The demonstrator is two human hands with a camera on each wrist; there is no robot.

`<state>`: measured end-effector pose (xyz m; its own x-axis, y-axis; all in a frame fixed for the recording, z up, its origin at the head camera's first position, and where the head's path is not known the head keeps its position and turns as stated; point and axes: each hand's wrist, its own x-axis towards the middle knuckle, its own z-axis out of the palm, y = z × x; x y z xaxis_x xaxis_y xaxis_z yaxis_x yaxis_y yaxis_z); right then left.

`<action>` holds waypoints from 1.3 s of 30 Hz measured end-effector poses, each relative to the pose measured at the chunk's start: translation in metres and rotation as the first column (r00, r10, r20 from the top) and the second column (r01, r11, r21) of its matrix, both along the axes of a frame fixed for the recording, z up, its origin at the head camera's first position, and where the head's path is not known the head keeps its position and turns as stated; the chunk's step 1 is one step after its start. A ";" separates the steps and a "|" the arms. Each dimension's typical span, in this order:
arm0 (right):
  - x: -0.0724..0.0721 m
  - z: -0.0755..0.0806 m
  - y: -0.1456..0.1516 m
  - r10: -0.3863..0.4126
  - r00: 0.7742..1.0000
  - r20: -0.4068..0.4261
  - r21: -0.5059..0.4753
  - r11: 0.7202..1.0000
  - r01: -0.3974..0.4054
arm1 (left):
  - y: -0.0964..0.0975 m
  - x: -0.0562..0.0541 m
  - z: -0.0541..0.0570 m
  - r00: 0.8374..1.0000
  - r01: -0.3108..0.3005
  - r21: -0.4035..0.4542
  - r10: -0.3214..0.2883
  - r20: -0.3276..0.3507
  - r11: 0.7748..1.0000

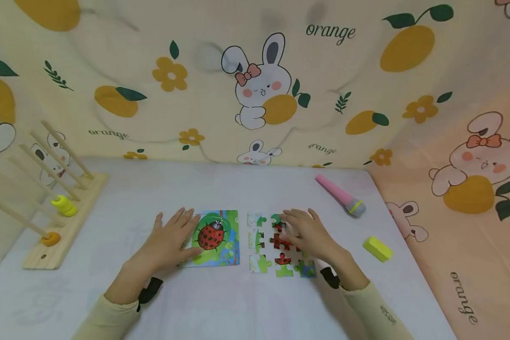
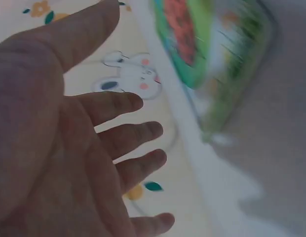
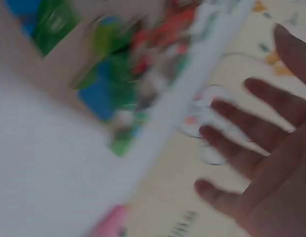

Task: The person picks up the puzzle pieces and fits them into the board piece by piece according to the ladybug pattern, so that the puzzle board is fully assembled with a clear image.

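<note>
A square ladybug picture board (image 1: 212, 238) lies on the white table, left of the middle. Over its left edge is my left hand (image 1: 172, 241), fingers spread and holding nothing. To the board's right, several loose jigsaw pieces (image 1: 284, 259) with ladybug and leaf parts lie in rough rows. Above their right side hovers my right hand (image 1: 308, 231), which hides some of them. In the right wrist view the fingers (image 3: 237, 148) are spread and bare, and the pieces look blurred. The left wrist view has the open palm (image 2: 79, 158) beside the board (image 2: 227, 54).
At the left stands a wooden peg rack (image 1: 74, 222) with yellow beads (image 1: 63, 206) and an orange bead (image 1: 51, 239). A pink toy microphone (image 1: 340, 194) and a yellow-green block (image 1: 378, 249) lie on the right. Printed cloth (image 1: 221, 141) hangs behind the table.
</note>
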<state>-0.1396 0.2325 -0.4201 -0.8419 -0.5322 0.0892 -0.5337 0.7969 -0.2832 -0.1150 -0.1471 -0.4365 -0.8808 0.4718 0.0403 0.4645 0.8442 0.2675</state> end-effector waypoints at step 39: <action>-0.087 -0.033 -0.064 0.222 0.904 0.365 -0.288 0.950 -0.117 | -0.051 -0.018 -0.037 0.973 -0.046 0.124 0.017 0.228 0.991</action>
<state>-0.2262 0.1690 -0.4534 -0.7353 -0.6736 -0.0751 -0.4595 0.5769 -0.6753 -0.1331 -0.1980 -0.4731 -0.8883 0.4476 -0.1035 0.3533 0.8095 0.4689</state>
